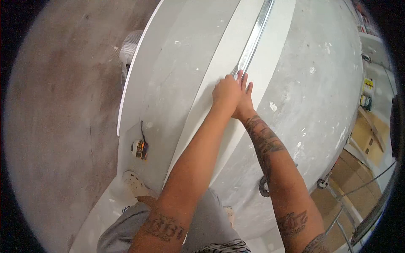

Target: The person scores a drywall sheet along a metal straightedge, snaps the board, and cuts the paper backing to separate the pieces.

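A long shiny metal strip (255, 36) lies lengthwise on a white board (225, 55), which rests on a large grey surface (185, 55). My left hand (227, 90) is closed at the near end of the strip, its fingers curled down; what it grips is hidden. Crossing close beside and partly under it, my right hand (245, 95) has its fingers stretched forward and apart, touching or just next to the strip's near end.
A tape measure (139, 149) sits on the grey surface at the left. Near my right forearm is a dark ring-shaped object (264, 186). A roll of mesh (128, 48) is beyond the left edge. Cans (366, 102) and wooden pieces (371, 128) stand at the right.
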A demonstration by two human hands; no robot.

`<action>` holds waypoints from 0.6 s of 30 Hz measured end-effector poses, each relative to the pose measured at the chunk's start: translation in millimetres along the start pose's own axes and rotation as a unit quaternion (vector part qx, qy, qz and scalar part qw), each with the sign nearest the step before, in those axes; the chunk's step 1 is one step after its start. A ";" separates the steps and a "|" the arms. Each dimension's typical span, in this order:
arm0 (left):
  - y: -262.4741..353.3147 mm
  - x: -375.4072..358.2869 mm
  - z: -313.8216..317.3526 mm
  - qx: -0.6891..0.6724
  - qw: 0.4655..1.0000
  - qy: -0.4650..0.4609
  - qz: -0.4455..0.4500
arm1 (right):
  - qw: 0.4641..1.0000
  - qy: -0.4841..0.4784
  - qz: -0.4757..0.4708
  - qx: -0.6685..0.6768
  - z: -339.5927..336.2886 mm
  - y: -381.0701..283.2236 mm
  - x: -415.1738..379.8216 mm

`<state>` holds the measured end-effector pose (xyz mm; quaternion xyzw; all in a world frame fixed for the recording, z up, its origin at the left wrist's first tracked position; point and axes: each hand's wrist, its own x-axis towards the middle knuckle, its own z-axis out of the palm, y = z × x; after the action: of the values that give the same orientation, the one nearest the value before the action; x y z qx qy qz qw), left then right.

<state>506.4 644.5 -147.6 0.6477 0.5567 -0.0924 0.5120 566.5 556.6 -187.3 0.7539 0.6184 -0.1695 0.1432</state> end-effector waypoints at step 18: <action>-240.4 -257.4 45.6 0.086 0.977 -0.123 -0.150 | 0.994 -0.089 0.041 0.038 -21.4 -9.8 3.3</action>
<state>237.3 413.8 -125.7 0.5822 0.5700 -0.2950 0.4991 559.2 570.6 -169.5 0.7651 0.5651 -0.2539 0.1756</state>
